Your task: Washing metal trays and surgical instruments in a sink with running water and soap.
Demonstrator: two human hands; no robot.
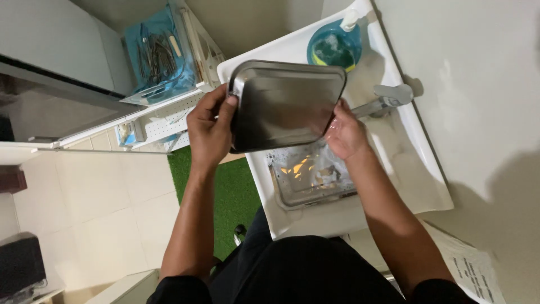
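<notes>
I hold a rectangular steel tray (284,104) tilted over a white sink (416,163). My left hand (209,130) grips the tray's left edge, thumb on its upper face. My right hand (344,133) is wet and rests against the tray's right lower edge. A second steel tray (306,183) lies in the sink basin below, with water and small orange glints in it. The chrome tap (388,100) juts out just right of the held tray.
A round teal bottle with a white pump (336,45) stands at the sink's far rim. A blue tray of metal instruments (160,56) rests on a white trolley at the left. Green matting (230,197) covers the floor below. Printed paper (467,262) lies at lower right.
</notes>
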